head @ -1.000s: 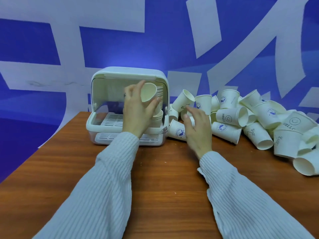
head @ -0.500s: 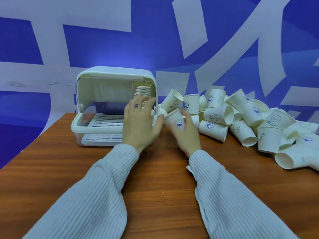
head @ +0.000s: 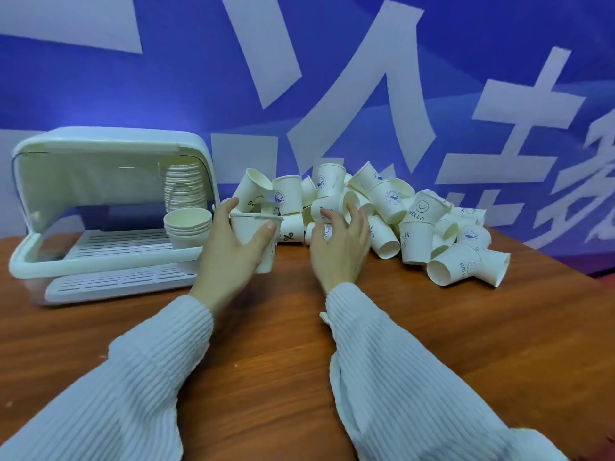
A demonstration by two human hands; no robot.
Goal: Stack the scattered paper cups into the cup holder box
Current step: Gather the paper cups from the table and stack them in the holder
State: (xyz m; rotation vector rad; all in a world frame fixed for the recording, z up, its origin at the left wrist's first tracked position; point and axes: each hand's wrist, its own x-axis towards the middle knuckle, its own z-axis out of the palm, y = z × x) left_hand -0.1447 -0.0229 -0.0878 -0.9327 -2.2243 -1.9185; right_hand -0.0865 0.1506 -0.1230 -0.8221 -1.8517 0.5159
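Note:
The white cup holder box (head: 109, 257) stands open at the left of the table, with a tall stack of paper cups (head: 184, 189) at its back right and a shorter stack (head: 188, 224) in front of it. My left hand (head: 229, 257) grips an upright white paper cup (head: 253, 229) just right of the box. My right hand (head: 339, 247) reaches with fingers spread into the heap of scattered paper cups (head: 392, 221), touching a cup lying on its side (head: 327, 207); nothing is gripped in it.
The brown wooden table (head: 283, 344) runs to a right edge near the heap. A blue wall with large white characters (head: 366, 94) stands close behind the box and the cups. My white ribbed sleeves fill the foreground.
My left hand left the box stack and came right. It took the cup that my right hand had lifted. My right hand went back to the heap. The view shifted right.

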